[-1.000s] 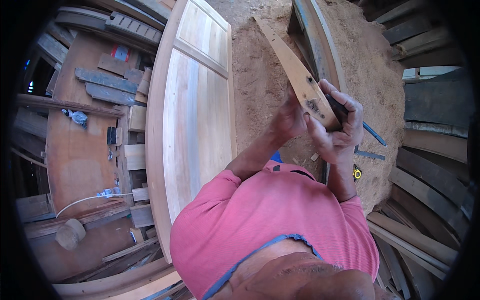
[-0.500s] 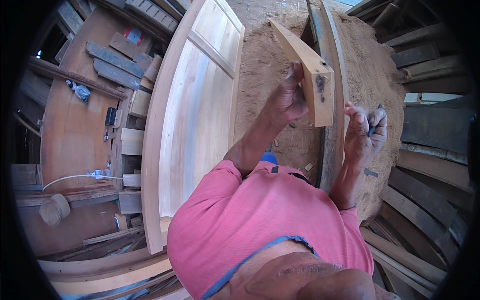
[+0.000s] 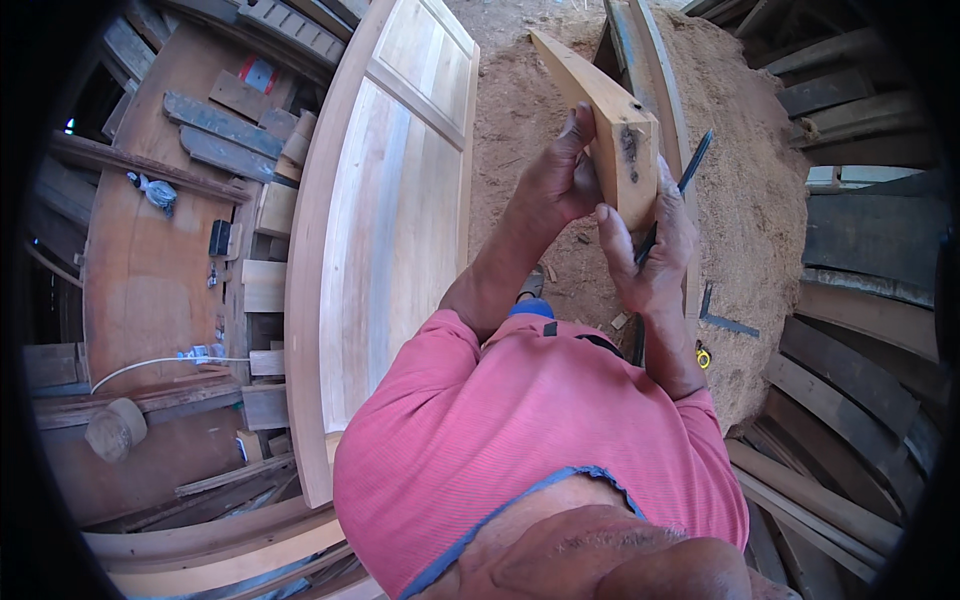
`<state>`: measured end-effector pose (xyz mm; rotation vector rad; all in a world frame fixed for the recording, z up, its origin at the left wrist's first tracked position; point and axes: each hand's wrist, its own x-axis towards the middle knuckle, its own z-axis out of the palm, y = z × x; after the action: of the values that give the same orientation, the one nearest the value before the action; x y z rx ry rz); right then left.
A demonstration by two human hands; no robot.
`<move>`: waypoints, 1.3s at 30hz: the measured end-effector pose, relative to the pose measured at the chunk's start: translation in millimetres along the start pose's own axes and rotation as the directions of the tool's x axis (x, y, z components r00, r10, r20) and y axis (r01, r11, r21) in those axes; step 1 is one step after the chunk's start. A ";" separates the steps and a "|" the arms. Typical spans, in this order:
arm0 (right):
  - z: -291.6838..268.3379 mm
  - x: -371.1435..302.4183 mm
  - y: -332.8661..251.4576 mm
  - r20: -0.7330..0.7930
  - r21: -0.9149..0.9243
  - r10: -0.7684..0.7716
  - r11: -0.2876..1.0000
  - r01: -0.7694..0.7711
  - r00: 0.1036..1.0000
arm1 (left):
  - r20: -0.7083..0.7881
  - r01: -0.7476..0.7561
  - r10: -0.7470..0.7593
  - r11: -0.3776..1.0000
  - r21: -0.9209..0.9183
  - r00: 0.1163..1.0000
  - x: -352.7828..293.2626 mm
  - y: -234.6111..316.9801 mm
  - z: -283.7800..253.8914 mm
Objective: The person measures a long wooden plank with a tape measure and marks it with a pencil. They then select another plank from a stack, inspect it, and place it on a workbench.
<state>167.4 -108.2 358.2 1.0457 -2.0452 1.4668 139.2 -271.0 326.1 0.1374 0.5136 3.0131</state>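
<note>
A long pale wooden board point(image 3: 625, 160) with dark knots at its near end points away from me, raised in front of my chest. My left hand point(image 3: 565, 175) grips it from the left side, with the thumb up along the edge. At the board's right side near the end, my right hand point(image 3: 660, 250) lies with its fingers against the wood and its thumb below the corner. A slim dark pencil point(image 3: 695, 160) is tucked in that hand, slanting up to the right past the fingers. The board hides part of both hands' fingers.
To my left stands a large panelled wooden door point(image 3: 375, 220), beside a brown work surface point(image 3: 150, 270) with offcuts. A long narrow beam point(image 3: 660, 70) runs ahead on the right. On the sawdust lie a carpenter's square point(image 3: 730, 325) and a yellow tape measure point(image 3: 703, 355). Stacked planks point(image 3: 860, 310) line the right.
My right hand has moved left onto the board's near end, carrying the pencil, which now shows at greater length. The board has shifted slightly left and up. The tape measure has come into sight.
</note>
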 end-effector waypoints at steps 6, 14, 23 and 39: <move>3.6 3.9 -1.6 -0.022 0.061 -0.024 0.998 0.025 0.999 | -0.002 -0.011 0.011 0.999 -0.039 1.000 -4.1 4.2 3.8; -12.9 8.0 2.1 0.146 -0.108 -0.078 0.990 0.095 0.986 | 0.047 0.022 -0.019 0.999 -0.044 0.999 -8.1 5.5 -10.0; -38.9 -4.6 20.1 0.436 -0.284 -0.051 0.940 0.191 0.898 | -0.297 0.108 -0.089 0.993 0.047 0.951 -55.7 -22.2 -50.1; 4.1 27.2 13.6 0.197 -0.011 -0.011 1.000 0.013 0.980 | 0.090 -0.208 0.212 0.977 -0.045 0.973 5.3 -26.6 -43.8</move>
<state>140.0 -118.9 367.3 1.2397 -2.1745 1.3916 131.2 -259.7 276.5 0.3519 0.4636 3.1984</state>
